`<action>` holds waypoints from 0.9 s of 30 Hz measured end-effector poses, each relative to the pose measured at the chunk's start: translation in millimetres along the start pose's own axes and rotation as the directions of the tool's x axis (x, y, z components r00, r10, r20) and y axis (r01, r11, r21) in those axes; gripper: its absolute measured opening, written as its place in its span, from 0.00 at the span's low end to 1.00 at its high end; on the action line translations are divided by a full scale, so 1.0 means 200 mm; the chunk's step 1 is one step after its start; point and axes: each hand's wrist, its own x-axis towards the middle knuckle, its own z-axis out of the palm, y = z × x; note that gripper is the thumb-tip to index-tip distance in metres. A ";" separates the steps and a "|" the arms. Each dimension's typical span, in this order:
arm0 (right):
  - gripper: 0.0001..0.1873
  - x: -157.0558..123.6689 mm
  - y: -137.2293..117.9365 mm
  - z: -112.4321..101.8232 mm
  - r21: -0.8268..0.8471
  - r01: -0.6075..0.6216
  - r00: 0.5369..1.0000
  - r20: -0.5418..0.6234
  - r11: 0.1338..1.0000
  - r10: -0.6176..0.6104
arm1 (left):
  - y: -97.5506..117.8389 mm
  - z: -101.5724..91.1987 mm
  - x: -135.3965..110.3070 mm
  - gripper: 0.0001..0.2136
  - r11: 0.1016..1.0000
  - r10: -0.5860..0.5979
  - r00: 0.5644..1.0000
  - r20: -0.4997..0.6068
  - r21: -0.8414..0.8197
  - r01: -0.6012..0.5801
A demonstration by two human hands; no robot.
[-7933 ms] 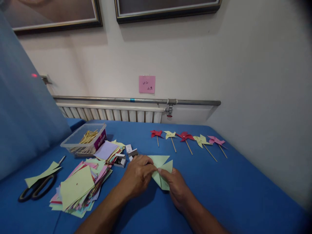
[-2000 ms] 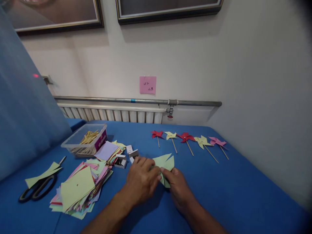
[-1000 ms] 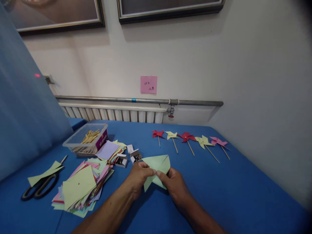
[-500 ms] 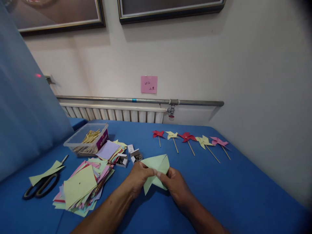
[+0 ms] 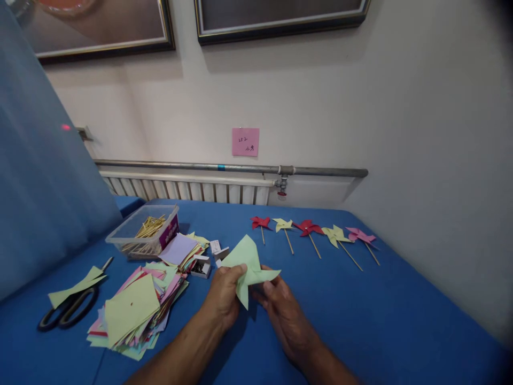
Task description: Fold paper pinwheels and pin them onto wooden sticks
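Note:
A pale green sheet of paper (image 5: 249, 254), folded into a partly formed pinwheel, is held above the blue table in front of me. My left hand (image 5: 224, 294) grips it, the thumb pressing a folded corner near the centre and the other fingers beneath. At its right edge, my right hand (image 5: 280, 307) has curled fingers partly hidden behind a pointed flap, with the thumb just below that flap. Just behind the paper is a small open white box (image 5: 221, 253), partly covered by it. Another open box of dark metal pins (image 5: 201, 267) stands left of it.
Left of my hands lie a pile of coloured paper squares (image 5: 132, 310), a smaller stack (image 5: 180, 248) and black-handled scissors (image 5: 76, 307) under green scraps. A clear tub (image 5: 120, 235) holds wooden sticks. Several finished pinwheels (image 5: 308, 228) lie at the back right of the blue table (image 5: 385, 321).
The green paper has turned and tilted up, with one corner now pointing away. My left thumb has shifted left, and my right thumb has left the centre for the lower right edge.

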 end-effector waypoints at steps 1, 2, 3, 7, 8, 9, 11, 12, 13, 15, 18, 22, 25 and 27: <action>0.32 0.00 0.02 0.02 0.010 0.016 1.000 -0.004 1.000 -0.016 | -0.01 0.01 0.00 0.13 1.000 0.012 1.000 -0.009 -0.027 -0.012; 0.31 0.00 0.05 0.05 0.015 0.031 0.999 -0.012 0.999 -0.030 | -0.02 0.02 -0.01 0.14 0.999 0.020 1.000 -0.016 -0.047 -0.021; 0.31 0.01 0.07 0.07 0.023 0.056 0.998 -0.033 0.998 -0.055 | -0.03 0.03 -0.02 0.14 0.998 0.028 0.999 -0.019 -0.060 -0.029; 0.30 0.04 0.13 0.11 0.038 0.105 0.988 -0.120 0.994 -0.100 | -0.06 0.07 -0.04 0.18 0.996 0.048 0.998 -0.041 -0.073 -0.051; 0.29 0.05 0.13 0.11 0.050 0.106 0.985 -0.142 0.993 -0.098 | -0.07 0.08 -0.05 0.18 0.996 0.049 0.998 -0.050 -0.073 -0.052; 0.29 0.06 0.13 0.10 0.066 0.102 0.983 -0.160 0.993 -0.091 | -0.07 0.08 -0.05 0.19 0.996 0.048 0.997 -0.059 -0.073 -0.053; 0.28 0.07 0.13 0.09 0.096 0.088 0.979 -0.190 0.991 -0.069 | -0.07 0.09 -0.05 0.20 0.996 0.050 0.995 -0.084 -0.066 -0.055; 0.28 0.07 0.13 0.09 0.109 0.075 0.979 -0.196 0.991 -0.052 | -0.08 0.09 -0.05 0.20 0.997 0.050 0.994 -0.093 -0.058 -0.056; 0.27 0.07 0.13 0.08 0.118 0.060 0.979 -0.199 0.991 -0.036 | -0.08 0.09 -0.05 0.20 0.997 0.049 0.994 -0.098 -0.050 -0.055; 0.25 0.08 0.12 0.07 0.133 0.042 0.977 -0.213 0.990 -0.013 | -0.09 0.09 -0.04 0.20 0.998 0.047 0.994 -0.097 -0.044 -0.051; 0.22 0.08 0.12 0.07 0.155 0.042 0.972 -0.236 0.987 -0.004 | -0.11 0.09 -0.05 0.21 0.997 0.032 0.997 -0.076 -0.064 -0.037; 0.20 0.09 0.09 0.08 0.174 0.047 0.975 -0.224 0.984 -0.007 | -0.13 0.09 -0.05 0.21 0.995 0.031 0.999 -0.027 -0.096 -0.033; 0.18 0.09 0.05 0.07 0.161 0.045 0.974 -0.228 0.986 -0.007 | -0.12 0.07 -0.04 0.20 0.995 0.050 0.999 -0.019 -0.086 -0.051; 0.18 0.09 0.02 0.05 0.142 0.034 0.973 -0.232 0.989 0.000 | -0.08 0.03 -0.02 0.18 0.996 0.073 0.996 -0.057 -0.050 -0.076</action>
